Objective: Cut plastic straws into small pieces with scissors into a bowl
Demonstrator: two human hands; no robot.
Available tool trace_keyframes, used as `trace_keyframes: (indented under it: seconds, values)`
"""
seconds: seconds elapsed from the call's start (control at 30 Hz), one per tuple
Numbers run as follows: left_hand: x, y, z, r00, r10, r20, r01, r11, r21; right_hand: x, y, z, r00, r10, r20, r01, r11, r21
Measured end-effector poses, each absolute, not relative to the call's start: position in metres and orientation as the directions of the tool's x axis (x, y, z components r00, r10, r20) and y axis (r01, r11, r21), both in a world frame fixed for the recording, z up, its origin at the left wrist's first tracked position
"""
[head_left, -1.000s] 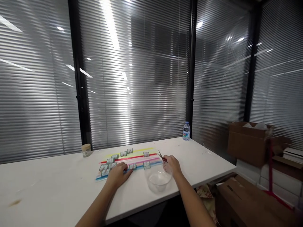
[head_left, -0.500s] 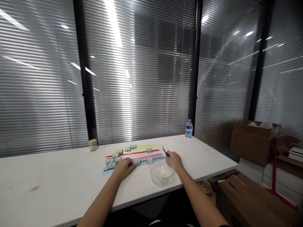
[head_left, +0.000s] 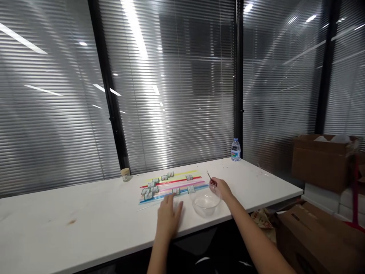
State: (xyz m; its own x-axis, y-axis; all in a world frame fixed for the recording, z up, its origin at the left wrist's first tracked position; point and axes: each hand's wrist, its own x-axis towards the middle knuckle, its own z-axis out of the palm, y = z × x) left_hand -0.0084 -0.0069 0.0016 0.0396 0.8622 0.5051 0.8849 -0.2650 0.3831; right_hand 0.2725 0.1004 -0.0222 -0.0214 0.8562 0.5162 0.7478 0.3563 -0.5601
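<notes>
Your right hand [head_left: 221, 188] pinches the tweezers [head_left: 211, 178] in closed fingers beside the clear bowl [head_left: 205, 203], while your left hand [head_left: 169, 216] rests flat, fingers open, steadying you on the tabletop [head_left: 85, 220].

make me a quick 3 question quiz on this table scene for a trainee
1. True or false: the right hand holds the thin red-handled tweezers.
2. What lies flat on the white table, touching nothing else?
3. The clear round plastic bowl sits: A) beside the right hand B) by the small clear water bottle C) on the coloured stripes.

Key: 1 true. 2 the left hand. 3 A.
</notes>
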Motion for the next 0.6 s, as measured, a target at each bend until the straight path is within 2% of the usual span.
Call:
trace_keyframes:
  seconds: [0.07,0.17,0.3,0.37,0.47,0.6]
  values:
    - [0.003,-0.018,-0.012,0.096,0.832,0.547,0.829,-0.371,0.418,0.273,0.103,-0.025,-0.032,0.851,0.524,0.743,0.371,-0.558]
    - [0.009,-0.024,-0.022,0.07,0.841,0.536,0.781,-0.38,0.496,0.274,0.105,-0.029,-0.055,0.841,0.538,0.715,0.409,-0.567]
    - [0.007,-0.026,-0.019,0.09,0.828,0.553,0.658,-0.466,0.591,0.277,0.104,-0.03,-0.056,0.84,0.54,0.66,0.437,-0.611]
    - [0.009,-0.028,-0.015,0.093,0.795,0.6,0.608,-0.522,0.598,0.278,0.104,-0.029,-0.053,0.841,0.538,0.617,0.451,-0.645]
    - [0.018,-0.026,-0.004,0.157,0.727,0.668,0.609,-0.604,0.514,0.28,0.107,-0.029,0.026,0.863,0.504,0.528,0.417,-0.74]
    - [0.03,-0.018,0.009,0.352,0.627,0.695,0.636,-0.705,0.314,0.279,0.117,-0.034,0.174,0.9,0.4,0.285,0.343,-0.895]
